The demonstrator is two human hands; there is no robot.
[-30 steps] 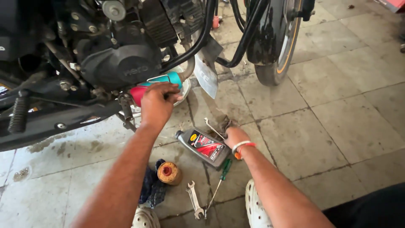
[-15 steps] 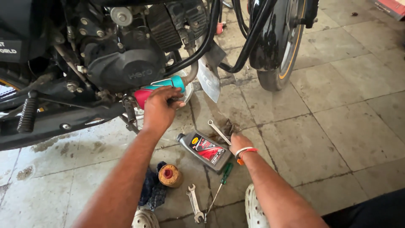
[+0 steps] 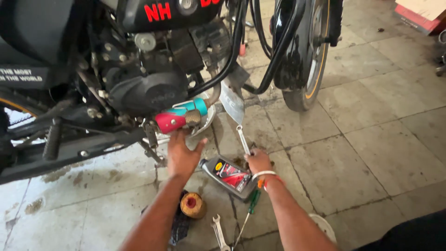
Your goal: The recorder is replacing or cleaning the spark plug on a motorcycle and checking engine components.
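Note:
My left hand [image 3: 182, 157] is spread open just under a red and teal handle [image 3: 179, 117] that sticks out below the black motorcycle engine [image 3: 144, 93]. My right hand [image 3: 258, 161] grips the lower end of a silver spanner [image 3: 242, 137], whose head points up toward the engine. A grey oil bottle with a red label [image 3: 230, 175] lies on the floor between my two hands. A shallow metal pan [image 3: 207, 122] sits under the engine behind the handle.
Near my forearms lie an orange oil filter [image 3: 193, 205] on a dark cloth, a second spanner [image 3: 218, 231] and a green-handled screwdriver [image 3: 251, 204]. The front wheel [image 3: 306, 65] stands to the right. The tiled floor [image 3: 371, 139] is oil-stained. My white shoe [image 3: 325, 227] is at the bottom.
My left hand has let go of the red and teal handle and dropped below it, fingers spread. My right hand has raised the spanner off the floor. The view has tilted upward.

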